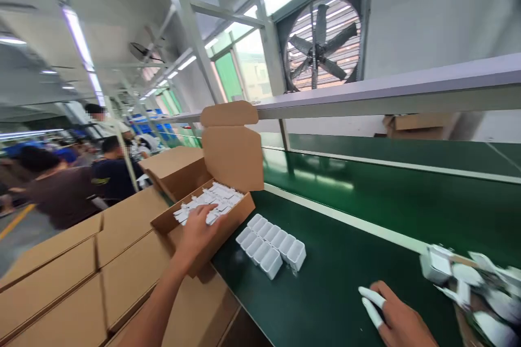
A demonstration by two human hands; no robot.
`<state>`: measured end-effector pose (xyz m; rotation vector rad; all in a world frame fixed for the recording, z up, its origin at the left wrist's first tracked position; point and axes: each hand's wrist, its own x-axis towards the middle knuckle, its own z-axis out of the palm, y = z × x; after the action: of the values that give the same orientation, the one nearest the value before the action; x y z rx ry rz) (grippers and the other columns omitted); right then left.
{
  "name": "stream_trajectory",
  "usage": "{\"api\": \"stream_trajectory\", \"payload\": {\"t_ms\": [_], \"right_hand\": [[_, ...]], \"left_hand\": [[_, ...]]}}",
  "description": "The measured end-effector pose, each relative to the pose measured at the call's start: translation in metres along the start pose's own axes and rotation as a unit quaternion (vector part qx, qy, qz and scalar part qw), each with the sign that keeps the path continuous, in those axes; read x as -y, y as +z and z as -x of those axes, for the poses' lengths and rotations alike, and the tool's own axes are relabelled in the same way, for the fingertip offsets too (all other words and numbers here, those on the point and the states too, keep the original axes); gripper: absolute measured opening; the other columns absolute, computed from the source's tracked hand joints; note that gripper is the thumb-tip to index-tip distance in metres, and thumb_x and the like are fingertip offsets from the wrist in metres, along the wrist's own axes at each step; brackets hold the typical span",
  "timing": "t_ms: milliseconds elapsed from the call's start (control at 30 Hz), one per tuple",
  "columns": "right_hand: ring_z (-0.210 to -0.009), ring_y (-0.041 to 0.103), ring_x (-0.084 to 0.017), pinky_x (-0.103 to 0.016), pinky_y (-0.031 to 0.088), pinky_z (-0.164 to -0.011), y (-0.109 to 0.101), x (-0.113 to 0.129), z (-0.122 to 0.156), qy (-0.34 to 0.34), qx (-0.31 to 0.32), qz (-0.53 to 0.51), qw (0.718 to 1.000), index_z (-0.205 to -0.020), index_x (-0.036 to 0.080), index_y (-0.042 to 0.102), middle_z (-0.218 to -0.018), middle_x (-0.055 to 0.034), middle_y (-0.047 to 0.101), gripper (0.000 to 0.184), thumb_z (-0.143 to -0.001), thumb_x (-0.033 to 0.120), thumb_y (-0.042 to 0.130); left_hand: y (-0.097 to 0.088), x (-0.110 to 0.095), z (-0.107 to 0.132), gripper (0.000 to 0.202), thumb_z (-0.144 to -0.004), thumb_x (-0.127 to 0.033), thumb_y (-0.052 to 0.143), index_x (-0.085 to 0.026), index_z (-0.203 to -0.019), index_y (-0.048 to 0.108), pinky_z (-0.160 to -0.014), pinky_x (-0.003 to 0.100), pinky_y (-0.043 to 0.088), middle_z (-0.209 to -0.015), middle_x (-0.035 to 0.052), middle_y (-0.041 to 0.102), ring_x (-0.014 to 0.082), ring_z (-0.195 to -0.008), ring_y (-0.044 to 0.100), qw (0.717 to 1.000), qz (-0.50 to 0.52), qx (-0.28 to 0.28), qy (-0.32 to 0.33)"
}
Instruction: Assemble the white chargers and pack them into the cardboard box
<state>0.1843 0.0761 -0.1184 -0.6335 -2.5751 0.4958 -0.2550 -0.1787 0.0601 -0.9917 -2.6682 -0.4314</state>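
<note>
My left hand (199, 232) reaches into an open cardboard box (234, 219) on the left. Its fingers are curled round a white plastic part (211, 218) among a layer of similar white parts (220, 195); the fingertips are partly hidden. My right hand (401, 317) is low over the dark green bench, thumb and finger stretched out and apart, with white covers on the fingertips and nothing held. Between my hands, several small white plastic cases (271, 241) lie in two touching rows beside the box.
Closed cardboard boxes (52, 260) are stacked at left. A blurred pile of white parts (480, 293) lies at right. Behind the bench run a green conveyor belt (366, 190) and a raised shelf (391, 89). A wall fan (321, 46) and seated people (61, 190) are farther off.
</note>
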Motion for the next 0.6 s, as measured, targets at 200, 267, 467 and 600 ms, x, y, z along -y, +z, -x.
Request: {"api": "stream_trajectory", "payload": {"t_ms": [200, 267, 467, 600], "right_hand": [[-0.076, 0.066, -0.017, -0.027, 0.049, -0.07, -0.019, 0.031, -0.003, -0.015, 0.082, 0.111, 0.99, -0.098, 0.016, 0.068, -0.107, -0.009, 0.066, 0.015, -0.093, 0.014, 0.054], [-0.078, 0.065, -0.018, -0.029, 0.049, -0.07, -0.02, 0.032, -0.004, -0.022, 0.1, 0.128, 0.987, -0.097, 0.015, 0.068, -0.11, -0.0099, 0.066, 0.012, -0.093, 0.017, 0.057], [-0.078, 0.064, -0.019, -0.03, 0.05, -0.066, -0.018, 0.031, 0.0, -0.039, 0.095, 0.135, 0.986, -0.095, 0.015, 0.069, -0.111, -0.0091, 0.067, 0.012, -0.092, 0.023, 0.06], [-0.074, 0.065, -0.018, -0.029, 0.049, -0.06, -0.018, 0.029, -0.005, -0.049, 0.057, 0.134, 0.988, -0.1, 0.016, 0.068, -0.105, -0.0074, 0.068, 0.017, -0.096, 0.029, 0.057]], "left_hand": [[0.01, -0.145, -0.006, 0.054, -0.082, -0.072, 0.06, -0.027, -0.112, 0.069, -0.082, 0.041, 0.061, -0.113, 0.0056, 0.074, 0.0263, -0.085, 0.072, 0.947, 0.224, 0.04, 0.226], [0.031, -0.209, 0.009, 0.056, -0.084, -0.068, 0.062, -0.027, -0.122, 0.068, -0.079, 0.037, 0.062, -0.122, 0.0074, 0.071, 0.0254, -0.089, 0.073, 0.9, 0.259, 0.156, 0.314], [0.097, -0.379, 0.064, 0.088, -0.081, -0.044, 0.074, -0.025, -0.158, 0.037, -0.112, 0.045, 0.048, -0.163, 0.0139, 0.042, 0.0339, -0.145, 0.047, 0.795, 0.239, 0.311, 0.462], [0.119, -0.447, 0.073, 0.102, -0.075, -0.05, 0.078, -0.014, -0.159, 0.032, -0.116, 0.047, 0.042, -0.159, 0.0222, 0.044, 0.0375, -0.146, 0.045, 0.815, 0.206, 0.311, 0.443]]}}
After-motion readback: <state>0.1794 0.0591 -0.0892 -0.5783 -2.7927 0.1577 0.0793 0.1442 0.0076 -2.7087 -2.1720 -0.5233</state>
